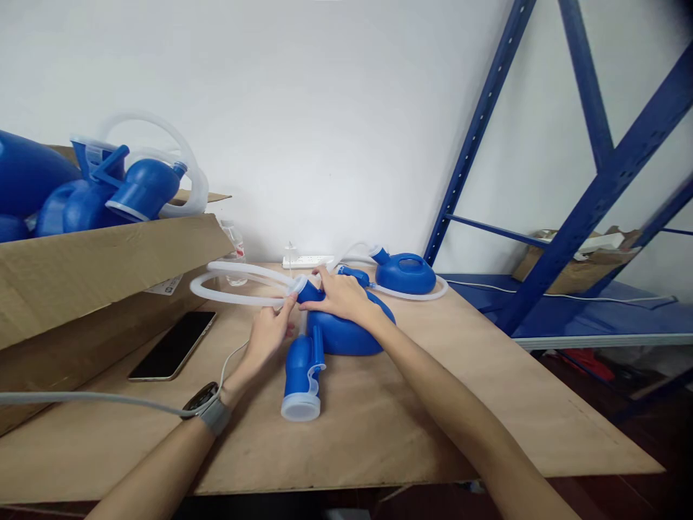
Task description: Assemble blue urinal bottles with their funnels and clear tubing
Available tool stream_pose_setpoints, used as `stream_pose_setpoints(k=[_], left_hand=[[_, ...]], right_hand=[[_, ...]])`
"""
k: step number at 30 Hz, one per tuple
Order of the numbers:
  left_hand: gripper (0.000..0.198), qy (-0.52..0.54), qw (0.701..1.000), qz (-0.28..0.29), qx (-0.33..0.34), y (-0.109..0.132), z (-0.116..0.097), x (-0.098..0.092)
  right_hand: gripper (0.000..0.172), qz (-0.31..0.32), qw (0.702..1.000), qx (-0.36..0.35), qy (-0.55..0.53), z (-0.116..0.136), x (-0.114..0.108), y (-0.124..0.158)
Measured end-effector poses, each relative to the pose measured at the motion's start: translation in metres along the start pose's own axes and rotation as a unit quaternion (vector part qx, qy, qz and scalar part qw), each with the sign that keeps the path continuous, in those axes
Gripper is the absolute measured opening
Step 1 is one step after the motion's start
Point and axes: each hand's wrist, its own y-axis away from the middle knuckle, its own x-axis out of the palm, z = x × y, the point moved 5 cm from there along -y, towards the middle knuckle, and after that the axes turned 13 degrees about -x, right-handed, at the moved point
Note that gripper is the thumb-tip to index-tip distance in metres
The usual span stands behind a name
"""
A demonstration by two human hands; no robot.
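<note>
A blue plastic urinal bottle (349, 334) lies on the table in front of me, its neck pointing left. My right hand (342, 295) is closed round the neck end from above. My left hand (271, 328) presses its fingers on the translucent cap (297, 286) at the mouth of the neck. A clear hose (238, 297) loops out to the left of the cap. Just below my hands lies a blue funnel-shaped urinal head (301, 368) with a handle and a translucent lid. Fingers partly hide the neck.
A cardboard box (108, 267) full of blue bottles stands at left, near a black phone (173, 347) and a clear plastic bottle (236, 253). Behind are a second urinal bottle (406, 276) with hose and a power strip (307, 261). Blue shelving (590, 188) rises at right.
</note>
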Motion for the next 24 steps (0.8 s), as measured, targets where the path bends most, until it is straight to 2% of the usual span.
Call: stream_pose_setpoints(k=[3,5,7,10,12,14,19,24], left_hand=[[0.065,-0.095,0.994,0.046,-0.023,0.002,0.002,0.002],[0.066,-0.131,0.990,0.053,0.022,0.006,-0.005,0.000],[0.058,-0.146,0.982,0.013,0.117,0.013,-0.019,-0.004],[0.037,-0.157,0.949,-0.091,0.260,0.023,-0.036,-0.012],[0.049,-0.161,0.931,-0.117,0.304,0.023,-0.039,-0.012],[0.060,-0.172,0.927,-0.110,0.315,0.020,-0.038,-0.010],[0.056,-0.228,0.937,-0.087,0.250,0.008,-0.029,-0.010],[0.047,-0.185,0.944,-0.099,0.254,0.005,-0.027,-0.019]], right_hand=[[0.083,-0.010,1.000,0.027,-0.003,-0.002,0.001,0.001],[0.081,-0.006,0.999,0.036,0.006,-0.003,0.002,0.001],[0.080,-0.002,0.999,0.037,0.012,-0.003,0.003,0.001],[0.078,0.010,1.000,0.019,0.012,-0.001,0.002,0.001],[0.075,0.021,1.000,-0.002,0.010,0.004,0.000,0.000],[0.073,0.024,1.000,-0.016,0.006,0.010,-0.002,0.001],[0.073,0.013,1.000,-0.025,-0.004,0.026,-0.005,0.000],[0.082,0.011,0.999,-0.043,-0.001,0.039,-0.005,0.000]])
